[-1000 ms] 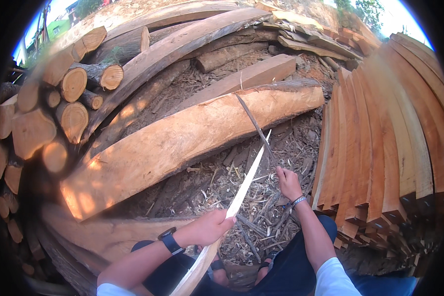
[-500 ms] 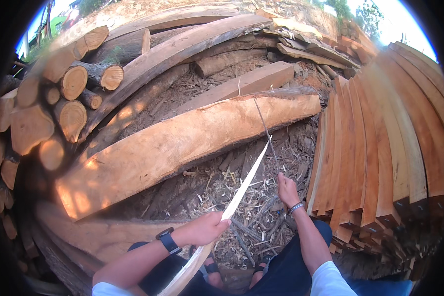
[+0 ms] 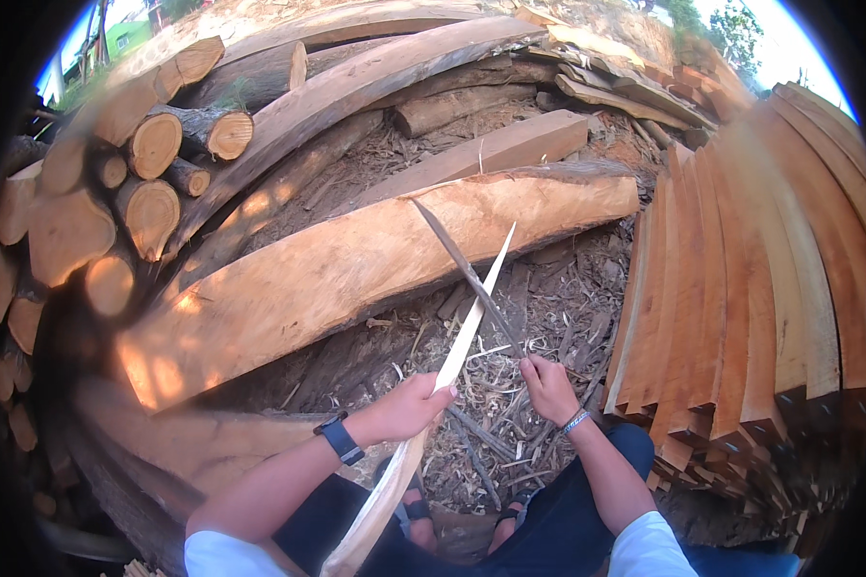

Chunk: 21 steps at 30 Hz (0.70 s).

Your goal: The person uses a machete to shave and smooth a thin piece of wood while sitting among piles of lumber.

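A long strip of pale wood (image 3: 466, 338), whittled to a narrow point at its far end, runs slantwise in front of me. My left hand (image 3: 400, 406) is closed around its middle, and the lower end passes down by my left leg. In my closed right hand (image 3: 551, 392) is a long, dark-bladed machete (image 3: 449, 244). The blade slants up and to the left, crossing the strip just below its tip. It looks to be over or against the strip; whether they touch I cannot tell. The machete's handle is hidden in my fist.
A thick sawn slab (image 3: 356, 260) lies across the ground ahead. Stacked round logs (image 3: 151, 219) fill the left side, and a pile of reddish planks (image 3: 731, 288) stands at the right. Wood shavings and sticks (image 3: 496, 413) litter the ground around my sandalled feet.
The machete has swung left, from beyond the strip's tip to across the strip, its flat side now showing more. My right hand has dropped slightly. The strip stands a little steeper.
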Tool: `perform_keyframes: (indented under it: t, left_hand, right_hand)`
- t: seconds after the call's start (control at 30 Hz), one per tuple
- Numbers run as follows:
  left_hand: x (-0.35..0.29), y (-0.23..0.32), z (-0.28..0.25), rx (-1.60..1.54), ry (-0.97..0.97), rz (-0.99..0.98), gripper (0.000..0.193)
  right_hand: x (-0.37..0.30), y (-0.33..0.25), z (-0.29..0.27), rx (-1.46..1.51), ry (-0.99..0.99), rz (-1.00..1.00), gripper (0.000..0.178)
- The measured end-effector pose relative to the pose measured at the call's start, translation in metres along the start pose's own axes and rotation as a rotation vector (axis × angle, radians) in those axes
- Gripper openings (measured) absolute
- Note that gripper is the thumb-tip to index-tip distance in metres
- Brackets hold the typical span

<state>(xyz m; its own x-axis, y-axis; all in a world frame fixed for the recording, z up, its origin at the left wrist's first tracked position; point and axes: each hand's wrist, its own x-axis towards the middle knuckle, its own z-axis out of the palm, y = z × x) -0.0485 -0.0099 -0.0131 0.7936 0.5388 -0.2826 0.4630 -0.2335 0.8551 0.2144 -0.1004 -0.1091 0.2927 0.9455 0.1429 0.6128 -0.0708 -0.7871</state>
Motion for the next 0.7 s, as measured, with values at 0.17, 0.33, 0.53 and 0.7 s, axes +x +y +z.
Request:
perform_keyframes:
  t: [0.17,0.33,0.53,0.7]
  left_hand:
    - [0.001,-0.006,-0.004,0.000,0.041,0.022,0.032]
    - [0.004,-0.003,0.001,-0.061,-0.019,0.034,0.031]
    - [0.006,0.001,-0.007,-0.092,0.025,-0.008,0.031]
    - [0.009,0.005,-0.011,-0.005,0.084,0.001,0.034]
  right_hand:
    - [-0.012,-0.022,0.003,-0.140,-0.052,-0.130,0.047]
    - [0.003,-0.015,0.002,0.098,0.069,0.024,0.050]
    - [-0.013,-0.025,-0.009,-0.085,-0.109,-0.080,0.047]
    - [-0.007,-0.033,-0.011,-0.066,-0.092,-0.057,0.049]
